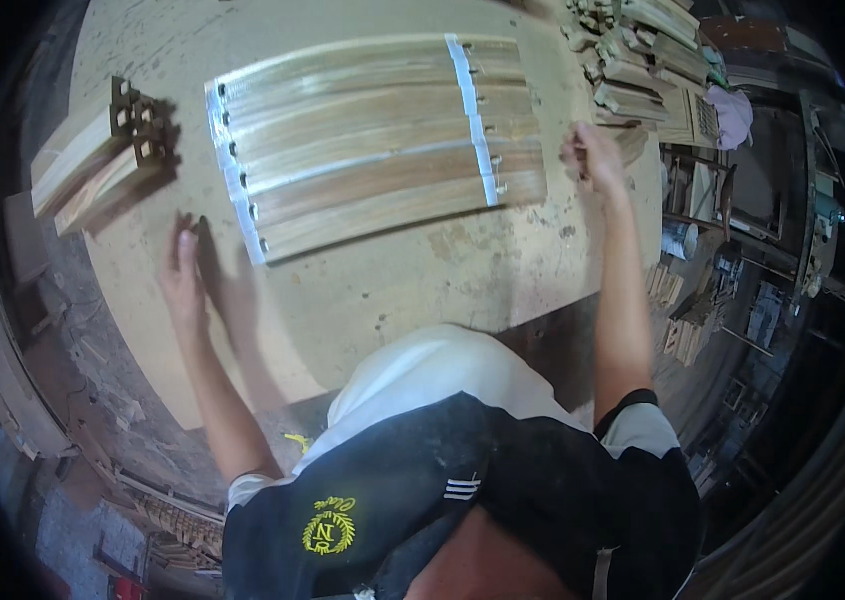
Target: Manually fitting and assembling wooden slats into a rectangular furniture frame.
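A row of wooden slats (363,125) lies side by side on the pale table, forming a slightly fanned panel. Strips of whitish tape (236,195) run across its left end, and another band of tape (473,115) crosses near the right end. Small dark notches show along both bands. My left hand (184,272) hovers at the panel's near left corner, apart from it, fingers stretched out and nothing in them. Off the panel's right end is my right hand (598,160), its fingers curled together and a little blurred; whatever they may hold is too small to make out.
Notched wooden pieces (103,165) are stacked at the table's left. A heap of wooden parts (643,60) covers the far right corner, with a pinkish cloth (731,117) beside it. Shelving with more wood (688,330) stands to the right. The tabletop (393,290) has a curved near edge.
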### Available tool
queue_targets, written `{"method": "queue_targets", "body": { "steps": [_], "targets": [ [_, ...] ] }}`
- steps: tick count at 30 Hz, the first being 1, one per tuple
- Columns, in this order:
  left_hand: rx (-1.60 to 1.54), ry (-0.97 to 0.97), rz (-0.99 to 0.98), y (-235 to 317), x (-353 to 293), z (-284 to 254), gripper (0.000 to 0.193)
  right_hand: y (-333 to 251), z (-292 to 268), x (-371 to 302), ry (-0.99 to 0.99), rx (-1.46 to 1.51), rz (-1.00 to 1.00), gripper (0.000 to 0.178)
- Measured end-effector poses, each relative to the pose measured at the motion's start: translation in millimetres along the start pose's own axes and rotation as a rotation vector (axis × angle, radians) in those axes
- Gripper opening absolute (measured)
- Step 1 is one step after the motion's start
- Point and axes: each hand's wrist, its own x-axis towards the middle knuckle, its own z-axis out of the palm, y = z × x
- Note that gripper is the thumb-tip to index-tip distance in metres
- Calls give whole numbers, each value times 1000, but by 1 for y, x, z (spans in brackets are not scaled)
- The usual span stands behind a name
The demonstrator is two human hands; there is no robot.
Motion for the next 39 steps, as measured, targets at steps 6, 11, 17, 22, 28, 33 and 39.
{"method": "queue_targets", "body": {
  "steps": [6, 11, 17, 22, 28, 33, 39],
  "targets": [
    [-349, 16, -231, -3, -51, 51, 62, 35, 39, -36, -101, 7, 92, 44],
    [-323, -133, -160, 2, -50, 65, 67, 2, 53, -67, -89, 165, 82, 54],
    [-303, -14, -106, -30, -69, 68, 44, 46, 43, -55, -117, 62, -173, 50],
    [-347, 88, -131, -4, -165, 80, 47, 71, 12, -133, -184, 161, 6, 48],
    [-133, 362, -152, -34, -227, 99, 48, 110, -11, -184, -141, -289, -146, 49],
    [-315, 297, 74, 35, -205, 82, 54, 33, -38, -202, -131, 35, -408, 54],
    [-63, 122, 34, 21, -91, 77, 40, 37, 3, -101, -143, -253, -329, 67]
  ]
}}
